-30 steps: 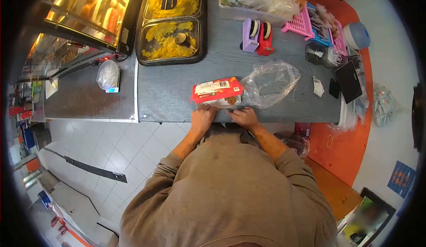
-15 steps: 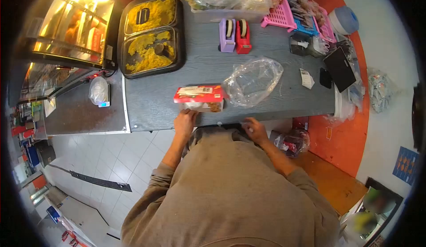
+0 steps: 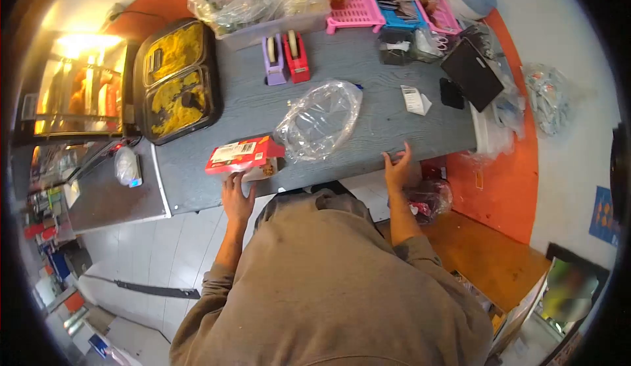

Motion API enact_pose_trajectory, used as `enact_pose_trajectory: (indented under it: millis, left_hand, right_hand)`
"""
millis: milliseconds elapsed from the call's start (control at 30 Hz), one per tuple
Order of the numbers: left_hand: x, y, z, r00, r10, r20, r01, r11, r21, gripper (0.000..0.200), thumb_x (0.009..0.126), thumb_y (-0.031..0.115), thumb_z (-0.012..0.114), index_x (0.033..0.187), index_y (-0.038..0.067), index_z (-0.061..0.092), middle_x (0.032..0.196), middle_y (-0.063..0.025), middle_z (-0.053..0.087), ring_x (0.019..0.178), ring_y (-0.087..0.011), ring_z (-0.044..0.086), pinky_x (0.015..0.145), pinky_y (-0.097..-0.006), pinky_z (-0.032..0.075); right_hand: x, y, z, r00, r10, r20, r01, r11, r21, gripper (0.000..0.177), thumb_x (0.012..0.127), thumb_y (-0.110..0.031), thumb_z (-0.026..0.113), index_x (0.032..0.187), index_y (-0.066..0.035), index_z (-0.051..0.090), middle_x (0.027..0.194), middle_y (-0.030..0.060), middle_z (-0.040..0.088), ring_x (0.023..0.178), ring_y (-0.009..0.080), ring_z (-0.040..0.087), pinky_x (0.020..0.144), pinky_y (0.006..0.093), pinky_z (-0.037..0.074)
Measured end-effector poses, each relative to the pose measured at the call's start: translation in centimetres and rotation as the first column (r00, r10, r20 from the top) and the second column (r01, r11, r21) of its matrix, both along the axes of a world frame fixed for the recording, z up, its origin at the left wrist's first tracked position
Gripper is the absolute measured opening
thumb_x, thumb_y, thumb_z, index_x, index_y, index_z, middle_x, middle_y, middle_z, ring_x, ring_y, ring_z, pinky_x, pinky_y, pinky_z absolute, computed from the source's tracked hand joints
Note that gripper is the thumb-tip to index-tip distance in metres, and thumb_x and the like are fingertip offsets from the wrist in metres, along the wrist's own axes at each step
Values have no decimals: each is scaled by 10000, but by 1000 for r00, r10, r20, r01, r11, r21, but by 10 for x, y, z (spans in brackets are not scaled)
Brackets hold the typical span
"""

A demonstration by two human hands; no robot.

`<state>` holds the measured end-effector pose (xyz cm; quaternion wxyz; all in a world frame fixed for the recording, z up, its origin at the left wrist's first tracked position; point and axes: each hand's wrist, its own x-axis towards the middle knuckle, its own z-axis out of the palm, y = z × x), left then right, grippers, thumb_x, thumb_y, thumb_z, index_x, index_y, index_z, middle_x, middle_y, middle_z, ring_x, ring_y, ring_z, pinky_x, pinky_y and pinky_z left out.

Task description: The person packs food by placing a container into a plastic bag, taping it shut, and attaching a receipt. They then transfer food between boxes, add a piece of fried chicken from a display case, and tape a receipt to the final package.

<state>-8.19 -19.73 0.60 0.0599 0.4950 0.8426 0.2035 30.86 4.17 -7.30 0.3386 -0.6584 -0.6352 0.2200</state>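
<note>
A red and white food box (image 3: 244,157) with a label on its lid and brown food showing at its side lies near the counter's front edge. My left hand (image 3: 236,200) is at its near side, fingers stretched up against it and thumb apart; it does not grip the box. Farther right, my right hand (image 3: 399,167) is over the counter's front edge, thumb and fingers spread, with nothing in it. A clear plastic bag (image 3: 321,121) lies crumpled between the two hands, just right of the box.
Purple (image 3: 275,63) and red (image 3: 297,60) tape dispensers stand behind the bag. A black tray (image 3: 211,83) of yellow food is at the left, beside a lit glass cabinet (image 3: 82,96). A paper slip (image 3: 414,100) and a black tablet (image 3: 472,73) are at the right.
My right hand has moved right and spread its fingers along the counter edge. My left hand has opened out at the box. The camera view has turned, shifting the counter things leftward.
</note>
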Motion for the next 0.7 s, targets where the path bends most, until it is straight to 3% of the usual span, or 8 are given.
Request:
enact_pose_trajectory:
  millis: [33, 167, 233, 267, 400, 467, 567, 700]
  left_hand:
    - [3, 4, 7, 1000, 14, 4, -14, 999, 29, 466, 796, 207, 743, 1211, 64, 586, 1178, -164, 583, 1091, -366, 542, 931, -448, 446]
    - [0, 5, 13, 987, 151, 48, -157, 976, 148, 350, 832, 164, 716, 1144, 38, 621, 1113, -154, 624, 1046, -311, 562, 868, -407, 456]
    - [-6, -3, 8, 922, 308, 235, -355, 915, 193, 280, 848, 162, 702, 1090, 34, 641, 1020, -120, 652, 894, -265, 560, 790, -379, 455]
    - [-9, -8, 6, 920, 320, 225, -364, 910, 197, 280, 848, 162, 702, 1090, 34, 641, 1020, -120, 652, 894, -265, 560, 790, -379, 455]
    - [-18, -26, 14, 878, 405, 253, -470, 828, 306, 226, 855, 117, 694, 1059, 29, 652, 946, -75, 670, 755, -175, 545, 667, -305, 429]
    - [-12, -21, 25, 861, 422, 283, -498, 810, 308, 206, 864, 105, 685, 1050, 21, 655, 942, -68, 678, 710, -152, 548, 635, -288, 424]
    - [4, -6, 50, 883, 366, 292, -463, 780, 422, 192, 849, 81, 695, 1028, 20, 661, 922, -67, 672, 720, -130, 550, 598, -271, 405]
    - [51, 64, 88, 972, -76, 221, -64, 823, 564, 191, 809, 37, 709, 997, 24, 674, 903, -92, 667, 784, -192, 623, 698, -295, 475]
  right_hand:
    - [2, 1, -6, 997, -16, 76, 8, 994, 111, 393, 808, -129, 746, 1170, -24, 634, 879, 113, 619, 750, 265, 613, 676, 368, 485]
    - [17, 14, -16, 965, 255, 53, -255, 967, -7, 392, 860, -168, 694, 1217, -26, 619, 918, 129, 611, 837, 299, 602, 755, 382, 477]
    - [13, 27, -4, 875, 224, 429, -354, 901, 252, 367, 915, -215, 629, 1228, -26, 616, 957, 130, 618, 907, 311, 597, 814, 385, 470]
    - [11, 34, 4, 877, 235, 420, -362, 896, 256, 367, 915, -215, 629, 1228, -26, 616, 957, 130, 618, 907, 311, 597, 814, 385, 470]
    - [-19, 70, 55, 968, 228, 101, -225, 974, -33, 347, 939, -181, 598, 1254, -34, 595, 960, 142, 659, 911, 248, 639, 804, 363, 499]
    - [-20, 90, 68, 906, 167, -390, -180, 984, 3, 393, 902, -86, 646, 1282, -52, 553, 985, 125, 688, 873, 175, 654, 721, 316, 503]
    - [-20, 113, 88, 866, 235, -442, -210, 972, 104, 468, 848, -9, 693, 1277, -69, 517, 1000, 109, 705, 844, 121, 653, 646, 259, 476]
    - [-19, 111, 126, 848, 209, -488, -186, 978, 97, 514, 803, -24, 749, 1249, -65, 495, 1052, 126, 691, 907, 132, 644, 665, 247, 459]
